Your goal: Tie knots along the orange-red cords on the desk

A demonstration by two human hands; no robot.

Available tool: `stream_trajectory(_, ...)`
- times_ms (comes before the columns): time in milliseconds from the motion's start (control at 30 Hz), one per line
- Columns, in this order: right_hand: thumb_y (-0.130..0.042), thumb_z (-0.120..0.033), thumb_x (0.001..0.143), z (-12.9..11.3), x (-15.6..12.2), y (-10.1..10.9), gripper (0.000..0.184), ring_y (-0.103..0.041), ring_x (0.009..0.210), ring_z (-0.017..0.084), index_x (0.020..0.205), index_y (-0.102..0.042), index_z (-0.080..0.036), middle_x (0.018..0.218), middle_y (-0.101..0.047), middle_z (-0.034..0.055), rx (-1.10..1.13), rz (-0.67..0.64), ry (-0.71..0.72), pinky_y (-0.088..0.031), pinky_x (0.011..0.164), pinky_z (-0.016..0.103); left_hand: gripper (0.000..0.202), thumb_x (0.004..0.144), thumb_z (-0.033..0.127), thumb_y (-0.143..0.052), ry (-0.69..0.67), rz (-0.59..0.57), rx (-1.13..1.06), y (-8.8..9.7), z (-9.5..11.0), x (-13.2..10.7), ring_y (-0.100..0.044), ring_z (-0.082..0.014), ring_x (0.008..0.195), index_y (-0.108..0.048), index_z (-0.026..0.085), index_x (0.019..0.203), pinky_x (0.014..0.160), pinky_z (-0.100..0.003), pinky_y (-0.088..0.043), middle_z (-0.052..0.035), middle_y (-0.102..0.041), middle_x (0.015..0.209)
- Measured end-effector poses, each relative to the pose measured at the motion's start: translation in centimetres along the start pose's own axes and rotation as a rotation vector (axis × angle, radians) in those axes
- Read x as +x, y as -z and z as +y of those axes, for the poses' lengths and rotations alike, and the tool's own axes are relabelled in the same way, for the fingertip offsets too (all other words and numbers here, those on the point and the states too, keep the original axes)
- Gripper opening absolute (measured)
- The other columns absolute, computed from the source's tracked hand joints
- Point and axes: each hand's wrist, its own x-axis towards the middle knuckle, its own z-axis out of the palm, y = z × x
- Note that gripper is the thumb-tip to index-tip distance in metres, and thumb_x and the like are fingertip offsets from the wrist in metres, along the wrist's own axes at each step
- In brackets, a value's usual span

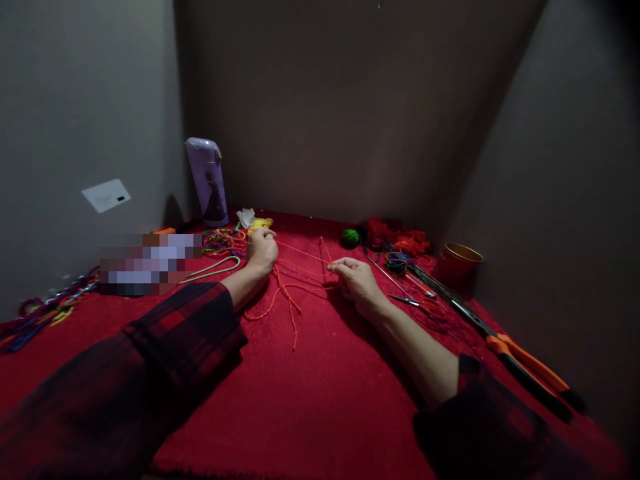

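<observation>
looking through the head view from my remote station, i have both bare hands over the red-covered desk (295, 413); clock hours run from its middle. my left hand (262, 250) is at 11 o'clock, fingers curled in and gripping the orange cord (286, 292). my right hand (357, 280) is at 2 o'clock, thumb and forefinger pinched on that same cord. the cord spans the gap between the hands near 12 o'clock, with a slacker strand below; one short end pokes up from my right fingers, and a loop and two loose tails hang from the left hand toward 6 o'clock.

just beyond the left hand i see a yellow bundle (261, 224) and a crumpled white scrap (246, 217), with a lilac container (207, 180) upright behind, also toward 11. a pixelated object (150, 267) lies between 9 and 10; i can't tell what it is. coloured cords (55, 307) trail off at 9.

on the other side, a green ball (351, 237) sits at 1 and a red yarn heap (413, 241) at 2. small scissors (425, 305) and a long orange-handled tool (525, 367) lie toward 3, near a gold-rimmed cup (457, 267).
</observation>
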Motion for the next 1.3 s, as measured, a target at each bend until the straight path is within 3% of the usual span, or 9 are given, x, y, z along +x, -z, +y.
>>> stream_trajectory(233, -0.064, -0.035, 0.058, -0.1, 0.0, -0.1, 0.03, -0.019, 0.036, 0.003, 0.075, -0.05, -0.014, 0.044, -0.03, -0.0084, -0.002, -0.004, 0.0, -0.011, 0.033, 0.016, 0.022, 0.077, 0.026, -0.045, -0.015, -0.063, 0.063, 0.1, 0.6, -1.0, -0.06, -0.0196, 0.078, -0.064, 0.016, 0.082, 0.072, -0.03, -0.044, -0.0081, -0.068, 0.082)
stream_trajectory(533, -0.063, -0.034, 0.06, -0.2, -0.1, -0.2, 0.028, -0.019, 0.036, 0.003, 0.076, -0.052, -0.014, 0.044, -0.029, -0.0082, -0.02, 0.005, -0.009, -0.011, 0.034, 0.016, 0.021, 0.08, 0.021, -0.045, -0.286, -0.057, 0.096, 0.4, 1.8, -2.4, -0.058, -0.019, 0.093, -0.065, 0.016, 0.086, 0.088, -0.032, -0.042, -0.0091, -0.067, 0.094)
stream_trajectory(667, -0.063, -0.033, 0.062, -0.2, -0.1, -0.3, 0.026, -0.019, 0.035, 0.003, 0.077, -0.053, -0.014, 0.045, -0.03, -0.0082, -0.039, 0.004, -0.007, -0.012, 0.034, 0.017, 0.02, 0.081, 0.02, -0.046, -0.395, -0.176, -0.072, 0.2, 3.1, -4.1, -0.06, -0.0159, 0.085, -0.064, 0.015, 0.088, 0.082, -0.029, -0.045, -0.0076, -0.068, 0.091)
stream_trajectory(867, -0.065, -0.036, 0.063, -0.3, -0.3, -0.4, 0.029, -0.022, 0.035, 0.003, 0.077, -0.054, -0.013, 0.047, -0.033, -0.007, -0.05, 0.003, 0.025, -0.014, 0.033, 0.017, 0.022, 0.081, 0.017, -0.044, -0.314, -0.486, -0.248, -0.7, 4.4, -7.0, -0.056, -0.0098, 0.059, -0.061, 0.015, 0.095, 0.061, -0.024, -0.046, -0.0027, -0.066, 0.077)
stream_trajectory(1033, -0.065, -0.037, 0.063, -0.6, -0.6, -0.4, 0.03, -0.023, 0.036, 0.002, 0.075, -0.055, -0.012, 0.047, -0.036, -0.0061, -0.067, -0.017, 0.03, -0.015, 0.035, 0.017, 0.029, 0.083, 0.015, -0.037, -0.064, -0.709, -0.399, -1.2, 4.6, -7.6, -0.044, -0.0086, 0.037, -0.05, 0.013, 0.109, 0.042, -0.022, -0.037, 0.0039, -0.053, 0.053)
stream_trajectory(1133, -0.064, -0.037, 0.062, -0.6, -0.6, -0.4, 0.03, -0.023, 0.037, 0.002, 0.074, -0.056, -0.011, 0.048, -0.038, -0.0055, -0.079, -0.035, 0.044, -0.014, 0.035, 0.017, 0.027, 0.081, 0.013, -0.039, -0.017, -0.732, -0.433, -1.4, 4.5, -7.4, -0.046, -0.0086, 0.04, -0.051, 0.012, 0.106, 0.042, -0.022, -0.036, 0.0035, -0.052, 0.056)
stream_trajectory(1300, -0.066, -0.042, 0.06, -0.2, -0.4, -0.3, 0.036, -0.023, 0.038, 0.002, 0.076, -0.055, -0.012, 0.049, -0.036, -0.0065, -0.088, -0.013, 0.056, -0.015, 0.035, 0.017, 0.016, 0.077, 0.023, -0.048, -0.227, -0.681, -0.33, -1.8, 3.9, -6.9, -0.048, -0.009, 0.053, -0.06, 0.012, 0.077, 0.05, -0.021, -0.037, 0.0013, -0.054, 0.06)
